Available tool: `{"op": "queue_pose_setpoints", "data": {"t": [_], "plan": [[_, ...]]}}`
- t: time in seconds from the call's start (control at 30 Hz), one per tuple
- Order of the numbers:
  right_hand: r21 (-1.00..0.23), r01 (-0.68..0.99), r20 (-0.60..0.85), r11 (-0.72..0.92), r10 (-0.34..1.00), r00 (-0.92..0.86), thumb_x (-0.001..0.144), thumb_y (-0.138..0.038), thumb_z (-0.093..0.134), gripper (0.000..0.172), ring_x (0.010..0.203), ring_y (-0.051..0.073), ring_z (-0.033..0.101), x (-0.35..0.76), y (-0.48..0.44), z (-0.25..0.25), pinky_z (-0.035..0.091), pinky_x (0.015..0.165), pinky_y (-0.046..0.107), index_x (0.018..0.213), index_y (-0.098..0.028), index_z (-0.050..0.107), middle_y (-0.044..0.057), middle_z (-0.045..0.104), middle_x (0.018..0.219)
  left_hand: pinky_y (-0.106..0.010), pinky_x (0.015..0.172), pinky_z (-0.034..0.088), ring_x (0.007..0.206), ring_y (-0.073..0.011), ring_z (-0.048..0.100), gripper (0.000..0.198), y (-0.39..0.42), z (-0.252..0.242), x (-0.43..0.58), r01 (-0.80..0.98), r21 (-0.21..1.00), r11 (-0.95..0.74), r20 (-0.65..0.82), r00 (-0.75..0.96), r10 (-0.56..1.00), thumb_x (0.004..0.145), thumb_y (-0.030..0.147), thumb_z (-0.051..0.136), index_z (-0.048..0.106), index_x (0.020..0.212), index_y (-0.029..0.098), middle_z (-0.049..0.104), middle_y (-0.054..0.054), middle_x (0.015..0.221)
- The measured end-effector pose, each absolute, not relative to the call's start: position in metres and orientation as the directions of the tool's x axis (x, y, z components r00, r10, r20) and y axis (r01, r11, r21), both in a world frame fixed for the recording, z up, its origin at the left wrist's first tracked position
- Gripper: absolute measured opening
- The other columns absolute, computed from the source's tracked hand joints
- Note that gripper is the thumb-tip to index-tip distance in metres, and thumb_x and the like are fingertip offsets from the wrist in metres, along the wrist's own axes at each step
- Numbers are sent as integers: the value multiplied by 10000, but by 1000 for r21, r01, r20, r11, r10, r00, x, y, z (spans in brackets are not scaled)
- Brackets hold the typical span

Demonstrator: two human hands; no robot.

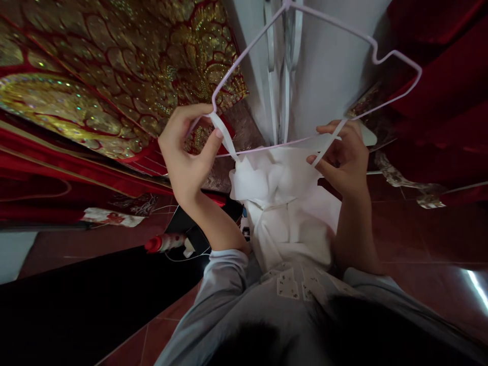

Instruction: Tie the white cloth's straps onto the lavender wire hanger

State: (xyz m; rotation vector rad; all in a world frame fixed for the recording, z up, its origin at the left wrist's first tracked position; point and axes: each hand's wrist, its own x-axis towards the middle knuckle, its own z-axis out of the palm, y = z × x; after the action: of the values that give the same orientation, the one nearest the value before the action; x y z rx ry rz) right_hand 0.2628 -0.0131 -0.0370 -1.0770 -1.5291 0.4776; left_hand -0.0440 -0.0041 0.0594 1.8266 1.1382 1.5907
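Observation:
A pale pink wire hanger [249, 48] spans the upper middle of the head view. Below its lower bar hangs a white garment [292, 218] with thin straps. My left hand [190, 157] grips the hanger's left end, where a white strap [225, 136] loops over the wire. On the other side, my right hand [343, 157] pinches the second white strap [328, 145] between thumb and fingers, close to the hanger's lower bar. This strap crosses the bar; the hanger's right shoulder stands up beyond my right hand.
A red and gold sequined garment [95, 76] hangs at the left, and dark red cloth [450, 112] at the right. White cabinet doors [328, 76] with long handles are behind the hanger. A red-capped bottle [165, 243] lies near a black surface [95, 305] at lower left.

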Motion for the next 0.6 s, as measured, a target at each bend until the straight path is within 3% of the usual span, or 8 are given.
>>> {"op": "queue_pose_setpoints", "data": {"t": [0.1,0.17,0.23,0.27,0.33,0.4,0.5,0.6], "plan": [[-785,365,560,500,825,74,717,-598,864,560,850,184,604,263,-12,-37,569,582,358,1212,-392,704,53,606,1252,-364,1026,514,1120,-202,640,273,-4,44,-40,287,686,-669,707,-46,706,987,221,774,768,1260,206,710,-18,1191],[-776,360,573,517,817,62,727,-586,862,545,787,158,586,262,-13,-36,556,564,345,1208,-383,705,49,620,1242,-326,932,550,1040,-166,676,319,-1,24,-35,147,697,-702,710,-285,644,959,192,814,734,1265,227,719,4,1164],[-764,362,586,534,809,42,734,-581,859,538,753,146,582,259,-15,-34,556,563,346,1209,-380,705,43,635,1230,-279,788,560,855,-121,687,284,3,5,-28,-94,723,-685,561,-500,660,959,192,824,702,1212,235,740,22,1035],[-758,367,591,539,806,36,736,-586,857,537,762,152,594,257,-16,-34,565,572,354,1209,-385,704,41,642,1228,-266,752,564,801,-113,687,235,3,-3,-23,-220,740,-635,460,-524,717,977,222,806,688,1180,232,745,20,981],[-742,386,607,548,794,41,741,-610,848,542,853,193,648,253,-17,-34,603,633,391,1218,-398,700,42,654,1241,-253,719,579,757,-116,693,175,3,-14,-13,-381,766,-517,322,-468,823,993,320,768,680,1107,220,742,2,899],[-708,407,663,577,741,104,751,-657,823,558,989,246,687,253,-14,-37,635,747,451,1223,-387,700,55,664,1244,-246,718,588,744,-122,695,213,0,-18,-4,-390,795,-464,296,-419,858,979,408,756,677,1023,216,723,-9,845],[-637,453,770,624,496,401,788,-736,752,599,1032,273,706,267,2,-45,620,890,531,1203,-309,693,76,668,1162,-246,741,593,736,-130,693,261,-3,-15,1,-283,826,-487,328,-461,825,983,461,736,636,921,229,702,-5,811],[-599,493,732,631,183,656,804,-796,699,571,953,226,698,296,26,-49,597,915,520,1080,-296,705,31,630,1044,-254,729,593,733,-147,691,263,-3,-12,-2,-232,837,-495,344,-481,807,998,467,712,616,900,244,687,-3,774]]}}
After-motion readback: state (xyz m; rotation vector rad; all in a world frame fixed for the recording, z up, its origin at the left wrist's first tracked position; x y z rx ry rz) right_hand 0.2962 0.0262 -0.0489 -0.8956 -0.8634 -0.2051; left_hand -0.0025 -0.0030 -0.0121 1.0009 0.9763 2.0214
